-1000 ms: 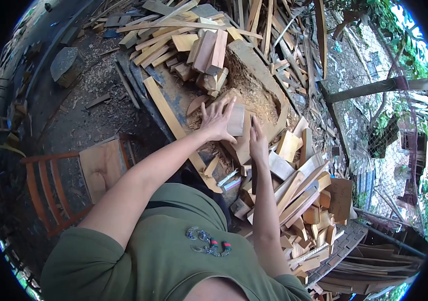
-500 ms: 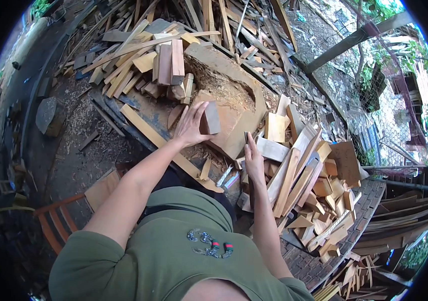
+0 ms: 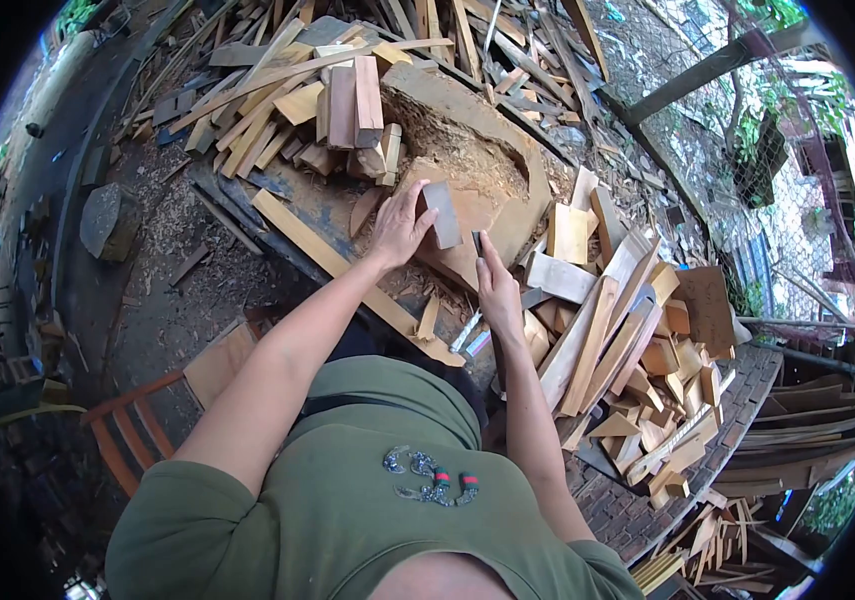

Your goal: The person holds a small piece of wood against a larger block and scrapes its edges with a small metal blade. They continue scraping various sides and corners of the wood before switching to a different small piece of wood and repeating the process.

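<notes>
My left hand [image 3: 401,232] is wrapped round a squared wooden block [image 3: 442,216], whose brownish-grey face is turned toward the right. Below the block lies a thick, worn wooden slab [image 3: 525,215], with a rough hollow gouged into its far part. Close by on the right, my right hand [image 3: 498,290] grips a narrow dark tool [image 3: 477,240] with the index finger along it. Only its short upper end shows above the fingers, and I cannot tell what kind of tool it is.
Stacked wood blocks [image 3: 355,105] stand beyond my left hand. Many offcuts [image 3: 637,350] are heaped to the right. A long plank [image 3: 322,250] lies near me, with a white and purple item [image 3: 475,340] by its end. A wooden chair [image 3: 132,435] is at the left.
The block in my left hand has tilted and shifted slightly right in view. My right hand has risen a little and come closer to it with the dark tool. The whole view has shifted slightly.
</notes>
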